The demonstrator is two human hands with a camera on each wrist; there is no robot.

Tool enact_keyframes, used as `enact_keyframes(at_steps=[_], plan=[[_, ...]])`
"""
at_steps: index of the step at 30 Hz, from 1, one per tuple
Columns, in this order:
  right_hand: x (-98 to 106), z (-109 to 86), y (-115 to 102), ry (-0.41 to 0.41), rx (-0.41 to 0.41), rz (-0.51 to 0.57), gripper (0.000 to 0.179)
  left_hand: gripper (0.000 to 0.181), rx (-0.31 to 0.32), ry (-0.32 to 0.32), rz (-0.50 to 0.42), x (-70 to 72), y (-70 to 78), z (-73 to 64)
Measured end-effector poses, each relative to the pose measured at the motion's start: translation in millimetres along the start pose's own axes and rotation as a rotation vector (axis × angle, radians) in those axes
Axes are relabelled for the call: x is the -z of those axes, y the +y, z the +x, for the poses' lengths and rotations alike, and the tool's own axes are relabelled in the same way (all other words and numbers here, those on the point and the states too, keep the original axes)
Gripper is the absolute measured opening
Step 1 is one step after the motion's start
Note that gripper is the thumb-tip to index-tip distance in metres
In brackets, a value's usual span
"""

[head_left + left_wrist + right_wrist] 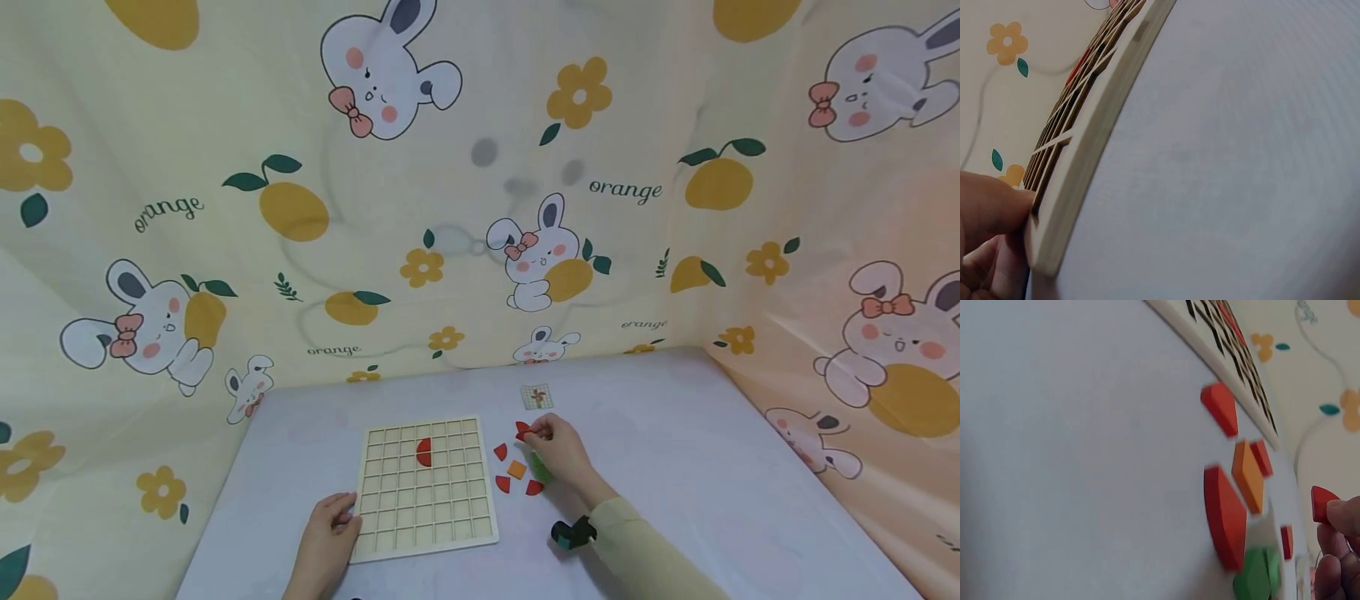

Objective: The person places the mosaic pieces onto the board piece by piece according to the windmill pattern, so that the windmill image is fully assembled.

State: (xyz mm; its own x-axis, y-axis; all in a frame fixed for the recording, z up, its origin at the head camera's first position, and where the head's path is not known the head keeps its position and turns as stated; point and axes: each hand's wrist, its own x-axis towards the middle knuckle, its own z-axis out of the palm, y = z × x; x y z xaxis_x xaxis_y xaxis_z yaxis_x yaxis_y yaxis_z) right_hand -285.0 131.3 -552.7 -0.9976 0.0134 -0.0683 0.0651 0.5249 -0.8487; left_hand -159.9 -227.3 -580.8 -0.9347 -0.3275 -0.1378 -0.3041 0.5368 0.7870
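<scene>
Pinched wedge [1320,504], outside left-wrist view

Left grip [991,215] against gridded board [1082,150]

On the cloth backdrop [487,50] before you, you can read the word "orange" [626,190] four times in dark cursive lettering. One, on your left, slants upward; two smaller ones sit lower down.

Passable over the surface [735,475] right of the right sleeve [648,546]; cluttered beside the grid board [423,500] by red pieces [503,484], orange piece [517,469] and right hand [558,448]; blocked at the board's left edge by the left hand [328,529]
</scene>
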Motion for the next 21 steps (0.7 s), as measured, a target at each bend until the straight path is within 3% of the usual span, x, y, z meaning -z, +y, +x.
enact_keyframes(at_steps=[21], plan=[[-55,-14.2,-39,-0.155,0.138,-0.014,0.013,0.044,0.008,0.003,-0.003,0.6,-2.5,1.0]])
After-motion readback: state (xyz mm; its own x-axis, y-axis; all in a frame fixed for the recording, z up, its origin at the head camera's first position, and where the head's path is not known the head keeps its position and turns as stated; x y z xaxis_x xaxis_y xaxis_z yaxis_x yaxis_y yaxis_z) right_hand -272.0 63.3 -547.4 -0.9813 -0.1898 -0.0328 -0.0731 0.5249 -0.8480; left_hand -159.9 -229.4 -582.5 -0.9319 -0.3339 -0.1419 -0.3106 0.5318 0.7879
